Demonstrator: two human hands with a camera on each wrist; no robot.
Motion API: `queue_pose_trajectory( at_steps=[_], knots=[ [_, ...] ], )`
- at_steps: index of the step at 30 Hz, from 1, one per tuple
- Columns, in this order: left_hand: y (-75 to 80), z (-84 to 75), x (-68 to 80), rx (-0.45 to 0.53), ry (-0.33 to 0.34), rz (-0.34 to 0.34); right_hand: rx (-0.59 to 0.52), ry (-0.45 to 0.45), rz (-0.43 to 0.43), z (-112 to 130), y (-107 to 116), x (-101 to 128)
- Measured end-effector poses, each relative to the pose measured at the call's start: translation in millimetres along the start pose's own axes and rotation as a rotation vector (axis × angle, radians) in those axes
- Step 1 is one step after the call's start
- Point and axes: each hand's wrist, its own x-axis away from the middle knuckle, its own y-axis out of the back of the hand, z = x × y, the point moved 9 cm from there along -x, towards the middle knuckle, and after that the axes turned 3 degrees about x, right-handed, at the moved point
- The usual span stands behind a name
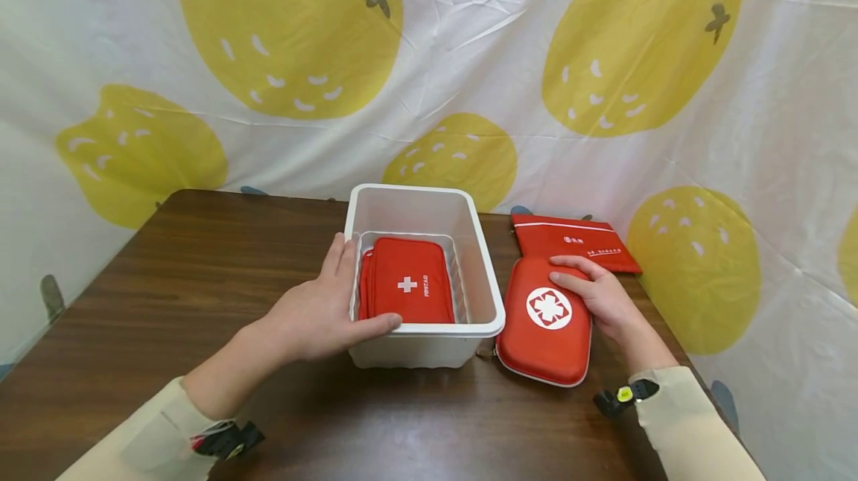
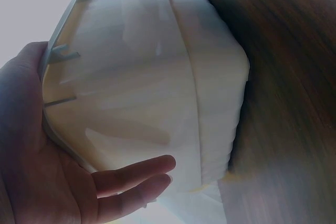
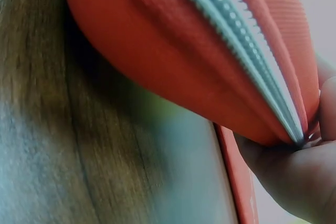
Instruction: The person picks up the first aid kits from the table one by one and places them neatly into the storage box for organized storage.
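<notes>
The red hard case (image 1: 546, 321) lies on the brown table (image 1: 201, 280) just right of the white bin (image 1: 429, 343), gripped at its far edge by the right hand (image 1: 599, 298), while the left hand (image 1: 322, 313) clasps the bin's near left corner, a red first-aid pouch (image 1: 409, 287) inside.

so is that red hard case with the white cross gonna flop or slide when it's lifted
The red hard case likely stays stiff: its moulded shell keeps a domed shape. It may feel slightly slippery, being smooth and rounded. The right hand already grips its edge.
</notes>
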Motion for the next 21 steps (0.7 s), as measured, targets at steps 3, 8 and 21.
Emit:
queue_pose_trajectory(
  at_steps=[3, 8, 21],
  knots=[
    [0.3, -0.2, 0.4, 0.0, -0.003, -0.005, 0.012, -0.003, -0.013, 2, 0, -1],
    [0.1, 0.0, 0.3, 0.001, -0.007, -0.01, 0.014, 0.008, -0.021, 8, -1, -3],
    [-0.5, 0.4, -0.2, 0.01, -0.005, -0.003, -0.085, 0.015, -0.005, 25, 1, -3]
  ],
)
